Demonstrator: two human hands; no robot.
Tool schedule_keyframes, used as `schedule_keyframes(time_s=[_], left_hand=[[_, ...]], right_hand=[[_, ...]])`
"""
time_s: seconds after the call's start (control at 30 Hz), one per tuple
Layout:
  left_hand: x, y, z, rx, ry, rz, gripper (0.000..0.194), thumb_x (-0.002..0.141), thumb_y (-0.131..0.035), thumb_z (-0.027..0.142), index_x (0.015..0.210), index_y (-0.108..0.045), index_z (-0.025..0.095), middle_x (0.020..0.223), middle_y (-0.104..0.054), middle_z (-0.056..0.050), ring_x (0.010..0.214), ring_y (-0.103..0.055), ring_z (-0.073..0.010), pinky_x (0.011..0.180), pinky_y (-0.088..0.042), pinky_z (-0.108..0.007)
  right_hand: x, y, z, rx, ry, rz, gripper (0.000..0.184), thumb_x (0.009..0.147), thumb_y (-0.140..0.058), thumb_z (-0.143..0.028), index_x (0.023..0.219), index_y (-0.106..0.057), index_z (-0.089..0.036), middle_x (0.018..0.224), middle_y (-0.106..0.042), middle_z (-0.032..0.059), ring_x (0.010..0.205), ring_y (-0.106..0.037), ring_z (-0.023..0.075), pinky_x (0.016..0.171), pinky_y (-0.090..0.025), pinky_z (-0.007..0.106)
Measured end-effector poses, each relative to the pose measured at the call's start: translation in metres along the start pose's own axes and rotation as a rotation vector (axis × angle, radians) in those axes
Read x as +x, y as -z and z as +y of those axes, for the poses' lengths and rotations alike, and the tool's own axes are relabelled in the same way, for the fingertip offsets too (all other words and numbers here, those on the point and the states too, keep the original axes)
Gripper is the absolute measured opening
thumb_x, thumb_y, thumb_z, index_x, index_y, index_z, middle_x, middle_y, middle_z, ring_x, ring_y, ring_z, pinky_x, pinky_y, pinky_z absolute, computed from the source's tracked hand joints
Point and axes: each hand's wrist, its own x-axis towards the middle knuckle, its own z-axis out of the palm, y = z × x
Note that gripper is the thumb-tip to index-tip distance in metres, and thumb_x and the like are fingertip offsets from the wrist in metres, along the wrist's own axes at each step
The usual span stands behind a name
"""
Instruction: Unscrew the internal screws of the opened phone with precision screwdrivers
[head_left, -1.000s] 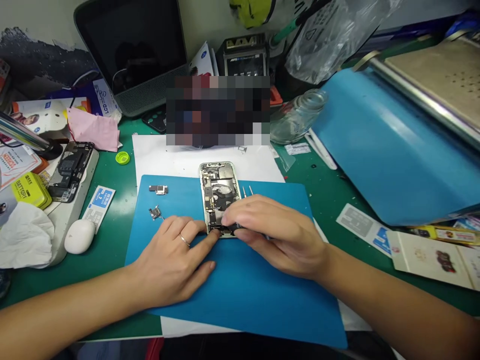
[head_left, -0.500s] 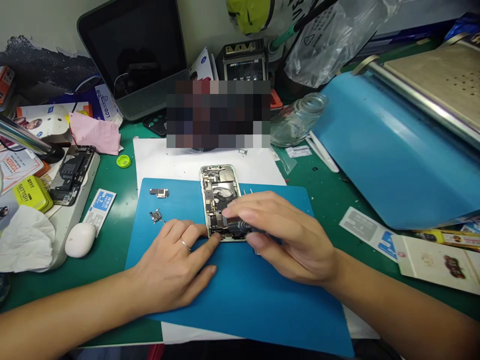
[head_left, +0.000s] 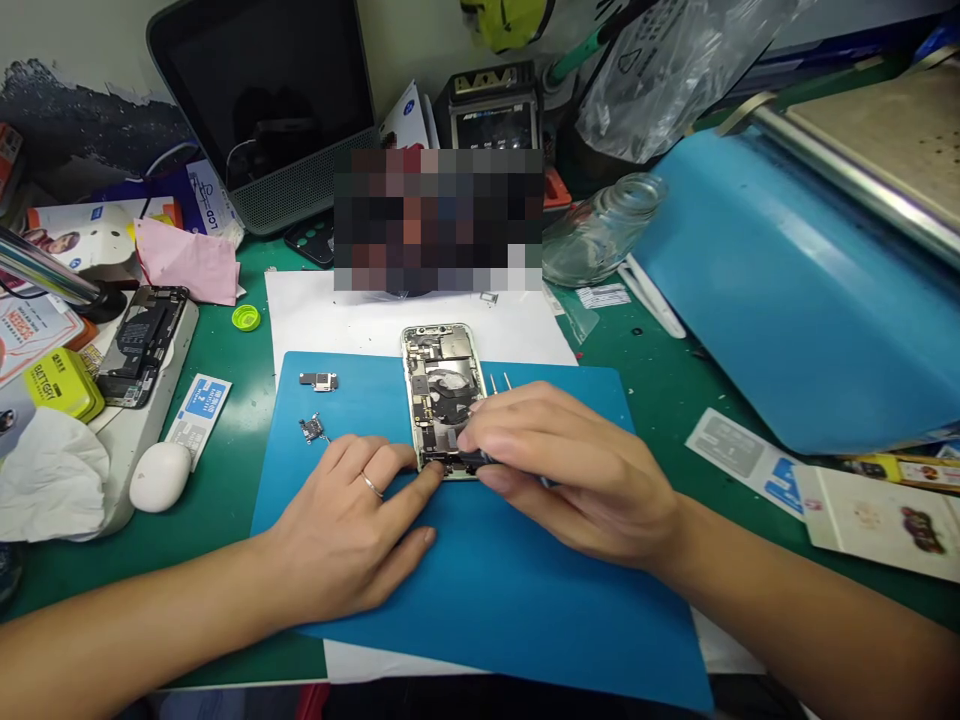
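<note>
An opened phone with its inner parts bare lies upright on the blue mat. My left hand, a ring on one finger, rests flat beside it, the stretched index fingertip touching the phone's lower left corner. Over the phone's lower right side, my right hand is closed round a slim dark tool; the fingers hide most of it, so its kind is unclear. Left of the phone lie a small metal plate and a small dark part. Two thin metal tips show behind my right hand.
A white earbud case, a second opened phone and a yellow box stand left. White paper lies under the mat. A glass jar lies tilted behind, with a blue sheet and cards to the right.
My right hand's fingers have drawn closer together round the dark tool, and less of it shows. My left hand stays in place on the phone's corner. The view has shifted slightly.
</note>
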Motion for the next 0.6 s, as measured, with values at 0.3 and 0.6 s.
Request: schedule_keyframes(time_s=[0.3, 0.6], left_hand=[[-0.0007, 0.0009, -0.0004, 0.003, -0.002, 0.0, 0.042, 0.103, -0.054, 0.029, 0.139, -0.056, 0.008, 0.122, -0.06, -0.016, 0.104, -0.054, -0.0299, 0.088, -0.045, -0.047], [0.0001, -0.0003, -0.0005, -0.006, -0.001, -0.001, 0.04, 0.102, -0.055, 0.028, 0.137, -0.057, 0.008, 0.123, -0.06, -0.016, 0.104, -0.054, -0.0294, 0.088, -0.045, -0.046]], right_hand=[[0.0014, 0.0024, 0.0006, -0.05, -0.004, 0.017, 0.027, 0.098, -0.056, -0.01, 0.125, -0.057, -0.015, 0.097, -0.074, 0.0082, 0.091, -0.07, 0.0169, 0.09, -0.06, 0.036], [0.0017, 0.0031, -0.0004, -0.035, -0.006, -0.013, 0.034, 0.098, -0.052, -0.007, 0.13, -0.055, -0.017, 0.099, -0.075, 0.008, 0.097, -0.071, 0.019, 0.092, -0.062, 0.04]])
